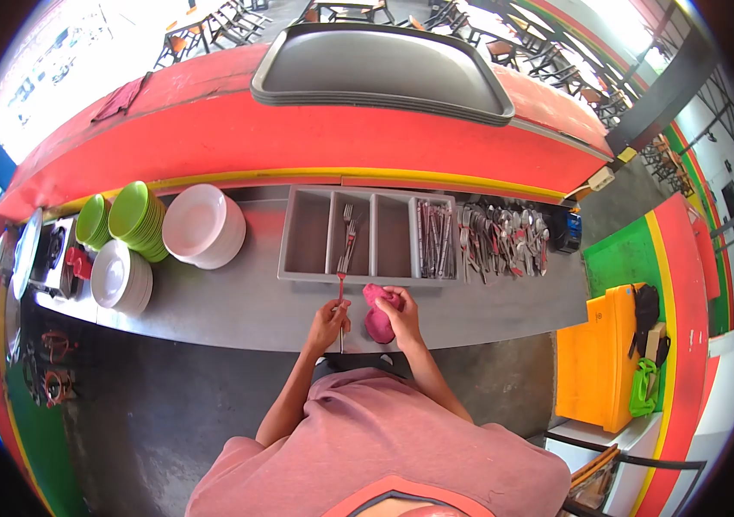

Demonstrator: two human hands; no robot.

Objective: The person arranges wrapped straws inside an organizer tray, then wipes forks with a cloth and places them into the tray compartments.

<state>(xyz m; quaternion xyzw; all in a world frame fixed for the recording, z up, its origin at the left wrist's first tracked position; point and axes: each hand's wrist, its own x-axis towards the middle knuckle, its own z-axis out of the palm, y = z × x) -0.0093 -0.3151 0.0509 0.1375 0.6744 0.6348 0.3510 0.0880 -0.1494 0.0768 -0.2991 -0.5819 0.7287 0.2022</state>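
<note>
My left hand (326, 326) is closed around the handle of a fork (341, 283), its head pointing away from me toward the tray. Bunched in my right hand (401, 315) is a pink cloth (376, 326), close beside the fork. Just beyond both hands lies a grey cutlery tray (307, 277) with several compartments. A few forks (350, 231) rest in its second compartment from the left, and slim metal cutlery (434, 241) fills the rightmost one. To the tray's right, a loose pile of mixed cutlery (505, 239) lies on the metal counter (246, 302).
Stacks of green bowls (137, 215), pink-white plates (203, 226) and white bowls (120, 274) stand on the left. Dark serving trays (382, 69) sit on the red ledge (298, 142) behind. A blue box (568, 231) stands at right, near a yellow bin (595, 362).
</note>
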